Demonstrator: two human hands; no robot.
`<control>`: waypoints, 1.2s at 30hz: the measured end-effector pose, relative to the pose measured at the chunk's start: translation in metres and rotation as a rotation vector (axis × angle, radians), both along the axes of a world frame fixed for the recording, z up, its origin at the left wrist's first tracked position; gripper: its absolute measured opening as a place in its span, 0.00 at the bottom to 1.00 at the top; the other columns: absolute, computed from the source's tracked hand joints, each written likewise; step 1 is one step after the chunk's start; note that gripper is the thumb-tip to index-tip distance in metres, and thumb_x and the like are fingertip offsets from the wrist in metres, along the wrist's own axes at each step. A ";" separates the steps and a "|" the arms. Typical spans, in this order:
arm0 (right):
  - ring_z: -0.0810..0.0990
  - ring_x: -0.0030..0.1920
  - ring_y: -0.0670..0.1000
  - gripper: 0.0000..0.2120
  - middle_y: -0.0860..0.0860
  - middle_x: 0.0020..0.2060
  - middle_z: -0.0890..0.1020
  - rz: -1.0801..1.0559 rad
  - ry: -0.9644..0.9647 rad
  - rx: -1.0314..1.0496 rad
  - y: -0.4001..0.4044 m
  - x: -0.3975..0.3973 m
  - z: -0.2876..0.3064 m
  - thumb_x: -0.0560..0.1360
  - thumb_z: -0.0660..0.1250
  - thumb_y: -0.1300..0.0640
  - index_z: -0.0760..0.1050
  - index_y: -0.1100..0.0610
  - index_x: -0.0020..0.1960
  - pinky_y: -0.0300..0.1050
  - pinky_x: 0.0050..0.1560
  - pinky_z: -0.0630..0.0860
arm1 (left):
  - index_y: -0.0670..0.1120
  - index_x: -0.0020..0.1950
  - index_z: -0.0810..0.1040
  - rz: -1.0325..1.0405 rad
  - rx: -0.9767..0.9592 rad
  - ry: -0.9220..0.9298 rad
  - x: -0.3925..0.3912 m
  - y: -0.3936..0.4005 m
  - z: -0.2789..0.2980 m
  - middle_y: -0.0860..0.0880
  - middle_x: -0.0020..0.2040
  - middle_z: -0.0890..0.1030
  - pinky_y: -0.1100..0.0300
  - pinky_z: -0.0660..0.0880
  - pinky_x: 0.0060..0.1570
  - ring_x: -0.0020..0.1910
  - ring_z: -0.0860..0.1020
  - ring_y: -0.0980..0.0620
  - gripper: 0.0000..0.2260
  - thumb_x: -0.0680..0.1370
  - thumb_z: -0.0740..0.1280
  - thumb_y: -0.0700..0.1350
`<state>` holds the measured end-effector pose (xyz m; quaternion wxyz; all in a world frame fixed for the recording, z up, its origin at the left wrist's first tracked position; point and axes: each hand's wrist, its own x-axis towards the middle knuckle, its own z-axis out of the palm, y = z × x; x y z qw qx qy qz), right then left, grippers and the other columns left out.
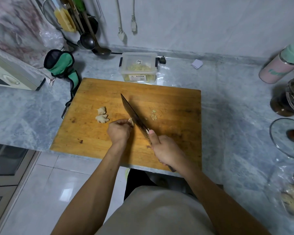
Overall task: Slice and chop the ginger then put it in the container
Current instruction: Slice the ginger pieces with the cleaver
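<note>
The left hand (119, 133) curls its fingers on a pale, knobbly ginger piece (131, 122) on the board (168, 102), the piece peeking past the fingertips against the knife (134, 114). Its long axis is hard to judge, perhaps across the blade. The right hand (166, 150) grips the handle. Two more lumps (101, 114) lie left; the container (139, 67) stands beyond.

I see bare cutting board (173, 106) from twelve to three o'clock of the cleaver (134, 114); two ginger lumps (101, 116) block nine o'clock.

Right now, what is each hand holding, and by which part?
The right hand grips the cleaver by its handle. The left hand pinches a ginger piece at its left side.
</note>
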<state>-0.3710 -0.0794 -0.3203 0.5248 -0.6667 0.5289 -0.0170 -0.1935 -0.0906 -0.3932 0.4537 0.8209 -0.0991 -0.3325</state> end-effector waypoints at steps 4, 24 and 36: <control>0.69 0.22 0.47 0.31 0.49 0.24 0.70 0.016 -0.011 -0.006 -0.001 -0.002 0.006 0.84 0.44 0.37 0.71 0.57 0.36 0.45 0.33 0.69 | 0.45 0.47 0.84 0.055 -0.041 -0.017 -0.008 -0.002 0.000 0.50 0.35 0.82 0.67 0.77 0.33 0.29 0.79 0.56 0.03 0.75 0.73 0.37; 0.73 0.27 0.49 0.36 0.50 0.25 0.71 0.097 0.050 -0.036 0.002 -0.002 0.020 0.85 0.43 0.39 0.77 0.62 0.40 0.48 0.37 0.74 | 0.45 0.40 0.84 0.132 -0.029 0.008 -0.011 -0.005 -0.017 0.46 0.38 0.85 0.50 0.82 0.47 0.39 0.84 0.45 0.06 0.73 0.70 0.36; 0.73 0.28 0.46 0.34 0.50 0.26 0.73 0.137 0.053 -0.106 0.004 0.001 0.013 0.85 0.42 0.41 0.75 0.58 0.34 0.42 0.33 0.67 | 0.46 0.40 0.83 0.115 -0.041 0.003 -0.010 -0.006 -0.019 0.45 0.39 0.85 0.49 0.82 0.47 0.40 0.84 0.44 0.06 0.73 0.71 0.37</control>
